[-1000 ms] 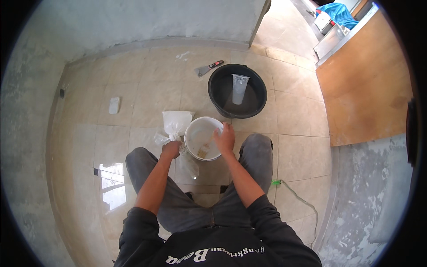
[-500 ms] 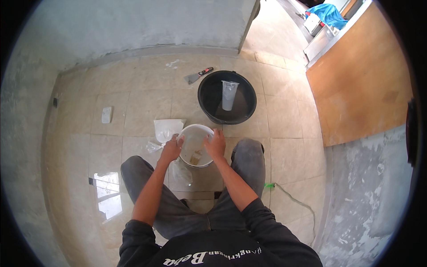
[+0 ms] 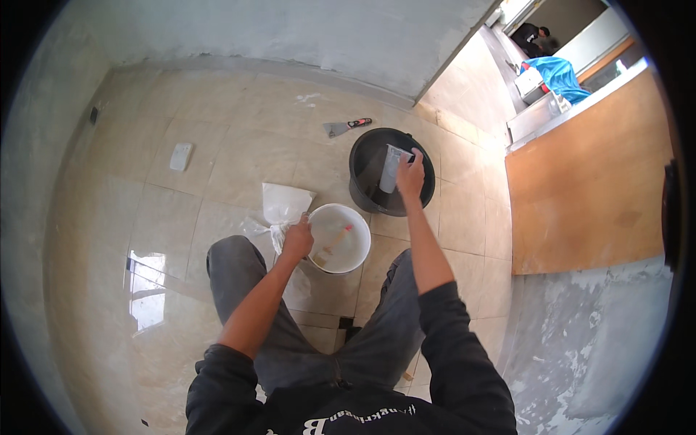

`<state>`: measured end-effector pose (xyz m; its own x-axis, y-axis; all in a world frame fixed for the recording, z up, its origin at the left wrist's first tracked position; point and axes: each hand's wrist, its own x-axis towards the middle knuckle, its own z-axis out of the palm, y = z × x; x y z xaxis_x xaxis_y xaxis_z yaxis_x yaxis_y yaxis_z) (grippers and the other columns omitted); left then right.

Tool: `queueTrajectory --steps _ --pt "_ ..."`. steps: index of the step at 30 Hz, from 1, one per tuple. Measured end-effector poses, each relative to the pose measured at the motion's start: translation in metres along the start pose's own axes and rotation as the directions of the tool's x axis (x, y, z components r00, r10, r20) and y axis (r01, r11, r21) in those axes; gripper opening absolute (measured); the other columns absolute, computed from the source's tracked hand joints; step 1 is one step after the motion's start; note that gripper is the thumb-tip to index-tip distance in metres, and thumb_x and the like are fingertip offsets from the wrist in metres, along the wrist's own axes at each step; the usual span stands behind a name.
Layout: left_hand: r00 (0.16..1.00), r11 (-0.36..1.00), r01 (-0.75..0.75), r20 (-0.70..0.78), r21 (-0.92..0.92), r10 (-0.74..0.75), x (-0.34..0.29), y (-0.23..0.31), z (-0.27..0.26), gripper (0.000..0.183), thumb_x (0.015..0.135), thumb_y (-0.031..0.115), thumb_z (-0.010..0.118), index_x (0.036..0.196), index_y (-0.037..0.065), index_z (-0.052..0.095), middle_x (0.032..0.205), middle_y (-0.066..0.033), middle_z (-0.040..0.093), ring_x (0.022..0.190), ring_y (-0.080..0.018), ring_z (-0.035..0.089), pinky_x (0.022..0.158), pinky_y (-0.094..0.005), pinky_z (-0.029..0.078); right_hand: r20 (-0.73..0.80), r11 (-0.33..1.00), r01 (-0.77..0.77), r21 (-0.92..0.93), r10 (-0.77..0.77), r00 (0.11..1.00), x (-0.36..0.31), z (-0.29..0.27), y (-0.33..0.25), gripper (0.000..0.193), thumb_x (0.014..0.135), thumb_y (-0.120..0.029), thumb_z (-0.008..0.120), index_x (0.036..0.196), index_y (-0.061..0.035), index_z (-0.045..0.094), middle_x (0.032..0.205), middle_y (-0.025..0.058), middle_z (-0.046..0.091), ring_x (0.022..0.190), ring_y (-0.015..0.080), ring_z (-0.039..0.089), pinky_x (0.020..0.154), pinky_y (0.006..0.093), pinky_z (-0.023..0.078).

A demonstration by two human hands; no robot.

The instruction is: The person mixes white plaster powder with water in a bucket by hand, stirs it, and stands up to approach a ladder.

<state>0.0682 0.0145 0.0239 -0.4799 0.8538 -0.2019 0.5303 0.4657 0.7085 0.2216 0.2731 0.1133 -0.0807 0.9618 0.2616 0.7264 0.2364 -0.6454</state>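
Right hand: the right hand [image 3: 410, 174] reaches out over the black bucket [image 3: 366, 190] and is closed around a clear plastic cup [image 3: 390, 168].
Cup: it sits inside the black bucket's mouth, roughly upright, its long axis running up and down in the picture with a slight lean; I cannot tell what is in it.
Left hand: the left hand [image 3: 297, 239] is clamped on the near-left rim of the white bucket [image 3: 354, 250], fingers curled over the edge.
White bucket: stands on the tiled floor [image 3: 217, 159] between the person's knees, mouth up, just short of the black bucket, so close that I cannot tell whether they touch.
Stick in it: a pale stirring stick [image 3: 333, 242] lies inside, slanting from lower left to upper right, its top end toward the black bucket.
Bag: a white plastic bag [image 3: 281, 204] lies crumpled on the floor, touching the white bucket's left side, right by the left hand.
Scraper: a putty knife [image 3: 346, 127] with a red and black handle lies beyond the black bucket, blade pointing left, handle right.
Edges: a grey plastered wall [image 3: 304, 36] closes the far side; a brown wooden panel [image 3: 587, 196] stands to the right.
Open room: bare tiles spread wide to the left, where only a small white block [image 3: 180, 156] lies, well apart from the buckets.
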Motion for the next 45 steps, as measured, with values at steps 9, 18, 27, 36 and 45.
queueTrajectory --steps 9,18,27,36,45 --pt "0.975 0.962 0.195 -0.068 -0.192 -0.211 -0.018 0.017 0.017 0.040 0.091 0.013 0.042 0.129 0.001 0.040 0.086 -0.0293 0.061 0.083 -0.0450 0.060 0.072 -0.0519 0.047 0.301 0.970 0.035 -0.240 0.040 0.953 0.033 0.009 0.029 0.045 0.089 -0.048 0.044 0.118 -0.0146 0.054 0.111 0.0203 0.061 0.104 0.0399 0.057 0.089 0.0458 0.045" --pt "0.819 0.849 0.398 -0.283 -0.347 -0.499 -0.038 0.024 0.056 0.043 0.093 0.010 0.037 0.133 -0.004 0.028 0.111 -0.0313 0.055 0.100 -0.0438 0.056 0.086 -0.0477 0.043 0.382 0.956 0.141 -0.259 -0.032 0.924 0.008 0.004 0.052 0.029 0.076 -0.027 0.068 0.093 -0.0042 0.061 0.089 0.0206 0.064 0.088 0.0364 0.063 0.077 0.0432 0.050" --pt "0.797 0.793 0.445 -0.220 -0.417 -0.563 -0.040 0.054 0.041 0.044 0.093 0.009 0.036 0.133 -0.007 0.026 0.118 -0.0338 0.049 0.110 -0.0438 0.050 0.093 -0.0456 0.040 0.558 0.989 0.103 0.110 -0.147 0.817 0.000 -0.020 0.078 0.028 0.073 -0.008 0.062 0.100 0.0008 0.061 0.089 0.0239 0.063 0.082 0.0350 0.064 0.075 0.0402 0.050" --pt "0.911 0.905 0.334 -0.157 -0.261 -0.382 -0.030 0.029 0.026 0.040 0.090 0.019 0.049 0.121 -0.005 0.044 0.108 -0.0295 0.058 0.101 -0.0428 0.057 0.087 -0.0450 0.044 0.363 0.923 0.266 0.277 -0.357 0.860 -0.020 -0.054 0.059 0.033 0.074 -0.004 0.057 0.106 0.0019 0.062 0.094 0.0215 0.065 0.078 0.0293 0.065 0.074 0.0340 0.050" --pt "0.960 0.981 0.089 -0.248 -0.174 -0.131 0.016 0.036 0.012 0.034 0.092 0.027 0.049 0.107 -0.003 0.055 0.093 -0.0291 0.062 0.090 -0.0453 0.059 0.078 -0.0485 0.046 0.293 0.892 0.287 0.349 -0.395 0.871 -0.034 -0.061 0.035 0.033 0.074 -0.004 0.056 0.105 0.0009 0.064 0.099 0.0211 0.065 0.076 0.0273 0.065 0.072 0.0311 0.050"
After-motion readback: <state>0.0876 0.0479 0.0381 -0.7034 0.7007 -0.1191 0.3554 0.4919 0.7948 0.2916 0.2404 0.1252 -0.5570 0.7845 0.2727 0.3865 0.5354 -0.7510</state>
